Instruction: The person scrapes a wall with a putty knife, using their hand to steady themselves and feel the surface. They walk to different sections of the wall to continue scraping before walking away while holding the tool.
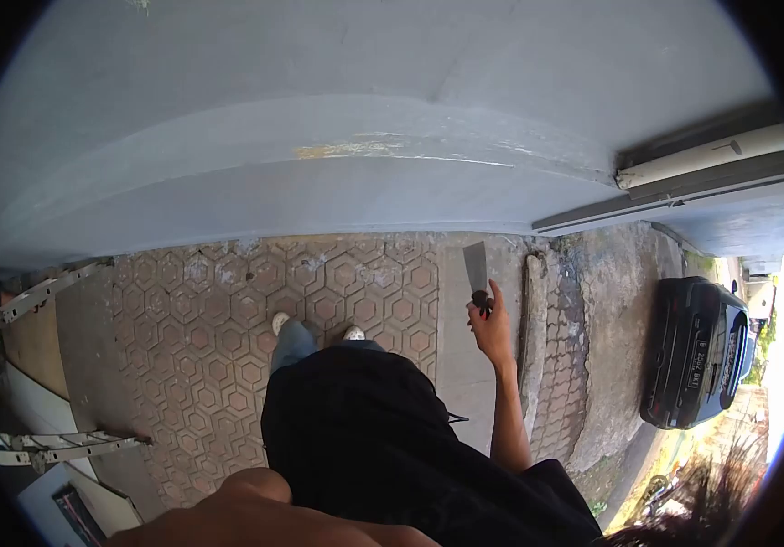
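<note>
- The scraper (477, 266) has a flat, pale metal blade, wider at its far end, and a dark handle; it is raised upright before the grey wall (319, 155).
- The right hand (490, 330) is clenched around that handle.
- The left hand is out of view; only a bare forearm (255, 515) shows at the bottom.
- Below lie hexagonal paving stones (200, 337), rough and brownish.
- An aluminium ladder (45, 292) stands to the left, and a dark car (693, 351) is parked well to the right.
</note>
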Motion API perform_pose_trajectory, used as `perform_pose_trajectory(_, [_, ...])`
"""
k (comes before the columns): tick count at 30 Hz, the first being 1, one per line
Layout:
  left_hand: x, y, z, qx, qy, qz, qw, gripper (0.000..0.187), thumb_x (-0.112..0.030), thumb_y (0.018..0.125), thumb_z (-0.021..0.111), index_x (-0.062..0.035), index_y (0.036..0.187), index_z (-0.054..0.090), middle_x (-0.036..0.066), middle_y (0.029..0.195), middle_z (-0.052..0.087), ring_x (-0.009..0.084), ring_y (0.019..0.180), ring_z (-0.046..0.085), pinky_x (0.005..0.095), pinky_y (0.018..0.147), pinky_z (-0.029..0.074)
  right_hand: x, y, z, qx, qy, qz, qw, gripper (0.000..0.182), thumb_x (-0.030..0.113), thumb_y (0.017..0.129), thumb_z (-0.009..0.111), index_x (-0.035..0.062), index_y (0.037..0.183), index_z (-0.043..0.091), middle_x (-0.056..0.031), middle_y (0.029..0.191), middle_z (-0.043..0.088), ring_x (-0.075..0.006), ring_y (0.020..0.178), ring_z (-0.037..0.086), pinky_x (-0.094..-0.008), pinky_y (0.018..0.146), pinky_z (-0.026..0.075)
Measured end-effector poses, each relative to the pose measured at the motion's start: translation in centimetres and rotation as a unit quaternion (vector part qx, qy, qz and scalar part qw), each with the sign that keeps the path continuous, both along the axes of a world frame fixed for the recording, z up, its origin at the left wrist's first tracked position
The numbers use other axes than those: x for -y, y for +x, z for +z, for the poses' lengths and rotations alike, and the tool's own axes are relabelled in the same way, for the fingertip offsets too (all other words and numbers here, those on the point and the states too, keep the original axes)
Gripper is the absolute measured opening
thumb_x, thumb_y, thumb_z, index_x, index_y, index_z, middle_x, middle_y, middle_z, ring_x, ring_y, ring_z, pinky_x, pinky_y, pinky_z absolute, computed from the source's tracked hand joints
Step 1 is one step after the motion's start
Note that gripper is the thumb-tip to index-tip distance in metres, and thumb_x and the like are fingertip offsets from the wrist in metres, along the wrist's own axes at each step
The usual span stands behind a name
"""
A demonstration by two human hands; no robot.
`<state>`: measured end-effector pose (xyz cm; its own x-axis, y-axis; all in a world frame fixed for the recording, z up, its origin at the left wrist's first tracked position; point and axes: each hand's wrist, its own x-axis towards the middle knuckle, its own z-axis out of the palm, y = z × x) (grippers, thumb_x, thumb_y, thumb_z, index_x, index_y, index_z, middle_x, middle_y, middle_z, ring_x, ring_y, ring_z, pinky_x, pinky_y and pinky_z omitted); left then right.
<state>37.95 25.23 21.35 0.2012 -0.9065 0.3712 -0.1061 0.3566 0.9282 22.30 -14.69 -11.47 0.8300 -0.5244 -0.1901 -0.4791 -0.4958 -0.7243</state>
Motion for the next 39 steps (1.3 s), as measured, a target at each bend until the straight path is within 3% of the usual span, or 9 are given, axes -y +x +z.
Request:
perform_pose_trajectory(5, [3.0,1.6,-3.0,-0.094,-0.102,-0.023,0.990,0.020,-0.017,0.092,0.063,0.0008,0.103,0.061,0.013,0.091,0.065,0.0215,0.068,0.065,0.0327,0.060,0.054,-1.8,7.2,1.3,-0.009,0.068,-0.004,0.998,0.060,0.011,0.090,0.065,0.0001,0.143,0.038,-0.0175,0.087,0.069,-0.0222,0.068,0.066,-0.0359,0.065,0.052])
perform_pose_trajectory(11, [5.8,8.6,-9.3,-0.150,-0.298,-0.101,0.937,0.017,-0.013,0.091,0.064,0.0011,0.101,0.061,0.012,0.090,0.065,0.0202,0.067,0.064,0.0324,0.059,0.054,-4.0,15.3,0.9,-0.036,0.139,0.010,0.990,0.035,0.015,0.091,0.069,-0.0050,0.113,0.051,-0.0147,0.092,0.071,-0.0141,0.067,0.066,-0.0265,0.058,0.052])
perform_pose_trajectory(14, [5.7,10.0,-11.6,-0.203,-0.386,-0.091,0.895,0.016,-0.011,0.091,0.064,0.0012,0.100,0.061,0.011,0.090,0.066,0.0196,0.066,0.064,0.0322,0.059,0.054,-3.4,17.9,0.2,-0.055,0.107,0.034,0.992,0.034,0.015,0.091,0.068,-0.0030,0.115,0.052,-0.0138,0.093,0.071,-0.0144,0.073,0.066,-0.0267,0.062,0.051])
perform_pose_trajectory(16, [6.4,13.0,-11.0,-0.204,-0.414,-0.076,0.884,0.015,-0.010,0.091,0.064,0.0013,0.100,0.061,0.011,0.089,0.066,0.0194,0.066,0.064,0.0322,0.058,0.054,-3.0,21.1,0.4,-0.027,0.016,0.093,0.995,0.032,0.014,0.089,0.067,-0.0004,0.115,0.054,-0.0187,0.090,0.070,-0.0247,0.078,0.069,-0.0361,0.068,0.053])
perform_pose_trajectory(21, [2.9,12.6,-6.9,-0.356,-0.032,0.107,0.928,0.015,-0.010,0.091,0.063,0.0017,0.100,0.061,0.012,0.090,0.066,0.0219,0.070,0.065,0.0323,0.063,0.055,-2.9,27.6,0.4,-0.036,0.036,0.156,0.986,0.034,0.013,0.091,0.065,0.0027,0.122,0.055,-0.0168,0.093,0.070,-0.0238,0.072,0.067,-0.0375,0.069,0.052])
perform_pose_trajectory(26, [2.0,14.0,-2.6,-0.462,0.353,0.223,0.783,0.014,-0.010,0.092,0.061,0.0022,0.100,0.061,0.013,0.090,0.066,0.0245,0.073,0.067,0.0324,0.067,0.056,-4.6,33.1,0.9,-0.052,0.010,0.221,0.974,0.034,0.013,0.092,0.064,0.0023,0.124,0.058,-0.0132,0.077,0.070,-0.0228,0.062,0.066,-0.0358,0.065,0.051])
perform_pose_trajectory(34, [8.3,17.5,-3.5,-0.533,0.336,0.263,0.731,0.017,-0.014,0.094,0.058,0.0013,0.098,0.062,0.013,0.090,0.067,0.0246,0.071,0.066,0.0329,0.065,0.056,-1.2,38.1,2.6,-0.185,0.115,0.245,0.945,0.040,0.020,0.095,0.060,0.0030,0.132,0.058,-0.0096,0.071,0.069,-0.0087,0.047,0.055,-0.0274,0.049,0.044])
perform_pose_trajectory(38, [14.2,22.5,-4.3,-0.558,0.277,0.272,0.734,0.019,-0.017,0.095,0.056,0.0007,0.097,0.063,0.013,0.090,0.067,0.0244,0.069,0.065,0.0332,0.064,0.055,0.8,38.7,1.7,-0.195,0.143,0.289,0.926,0.038,0.020,0.096,0.060,0.0023,0.129,0.058,-0.0097,0.071,0.066,-0.0095,0.048,0.056,-0.0290,0.046,0.043])
perform_pose_trajectory(39, [15.6,23.6,-4.5,-0.563,0.258,0.278,0.735,0.019,-0.017,0.095,0.055,0.0005,0.097,0.063,0.013,0.090,0.067,0.0244,0.068,0.065,0.0332,0.064,0.055,1.4,38.4,0.9,-0.172,0.112,0.323,0.924,0.038,0.018,0.095,0.061,0.0017,0.129,0.058,-0.0154,0.073,0.066,-0.0206,0.053,0.061,-0.0340,0.052,0.048])
